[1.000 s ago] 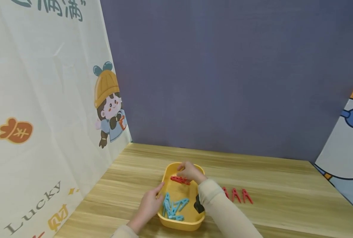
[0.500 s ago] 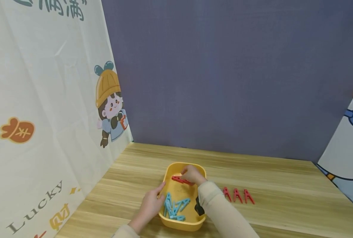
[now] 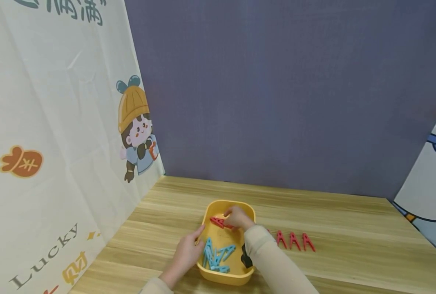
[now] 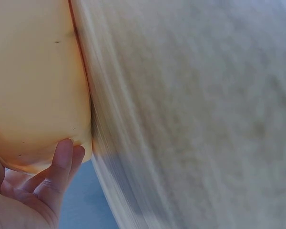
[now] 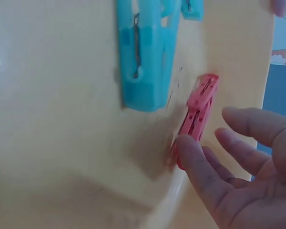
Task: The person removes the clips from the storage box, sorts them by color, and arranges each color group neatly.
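A yellow plastic basket (image 3: 226, 280) stands on the table before me. My left hand (image 3: 186, 251) grips its left side, thumb at the rim and fingers (image 4: 63, 152) against the outer wall. Inside the far end lie red clothespins (image 3: 216, 221), partly covered by my right hand (image 3: 238, 217). In the right wrist view that hand's fingers are spread, and one fingertip touches the red plastic (image 5: 196, 117); the other fingers stand apart from it. Several light blue clothespins (image 3: 213, 259) are heaped at the basket's near end.
Right of the basket, several red clothespins (image 3: 293, 241) lie in a row on the wooden table (image 3: 350, 228), partly hidden by my right sleeve. A black object (image 3: 245, 258) shows under my right wrist. A printed cloth (image 3: 74, 122) hangs at left, a dark wall behind.
My right hand has lowered a little toward the red clothespins in the basket, and these have shifted slightly. My left hand keeps its place at the basket's side.
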A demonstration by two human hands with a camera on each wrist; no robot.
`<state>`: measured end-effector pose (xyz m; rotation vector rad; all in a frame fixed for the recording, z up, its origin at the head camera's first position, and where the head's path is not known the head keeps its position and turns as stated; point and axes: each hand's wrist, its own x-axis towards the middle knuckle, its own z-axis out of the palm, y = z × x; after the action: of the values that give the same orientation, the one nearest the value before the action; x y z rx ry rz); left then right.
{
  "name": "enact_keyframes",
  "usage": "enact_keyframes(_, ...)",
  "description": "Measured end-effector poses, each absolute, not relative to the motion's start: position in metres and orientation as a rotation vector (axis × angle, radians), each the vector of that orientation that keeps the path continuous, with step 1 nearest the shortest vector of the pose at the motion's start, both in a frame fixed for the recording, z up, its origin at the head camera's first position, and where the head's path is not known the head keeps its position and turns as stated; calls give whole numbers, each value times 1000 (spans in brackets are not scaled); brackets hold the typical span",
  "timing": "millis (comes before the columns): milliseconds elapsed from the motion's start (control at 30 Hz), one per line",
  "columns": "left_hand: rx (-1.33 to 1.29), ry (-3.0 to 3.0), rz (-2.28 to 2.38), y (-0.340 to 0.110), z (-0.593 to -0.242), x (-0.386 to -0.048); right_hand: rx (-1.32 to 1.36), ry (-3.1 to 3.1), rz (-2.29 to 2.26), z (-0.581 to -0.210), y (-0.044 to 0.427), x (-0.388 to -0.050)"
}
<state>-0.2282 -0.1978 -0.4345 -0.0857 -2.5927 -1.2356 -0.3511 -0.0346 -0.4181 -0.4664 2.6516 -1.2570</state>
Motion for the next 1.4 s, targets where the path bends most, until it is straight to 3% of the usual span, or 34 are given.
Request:
enact_keyframes(1033,-112,-2606,-1253,-200,-436,-230,-746,2156,-1430,-375,-37,-334)
enact_keyframes(1400,-103,-2609,-1251,-201,-437,-230,-714,2136,-1487,-361,-35,-325)
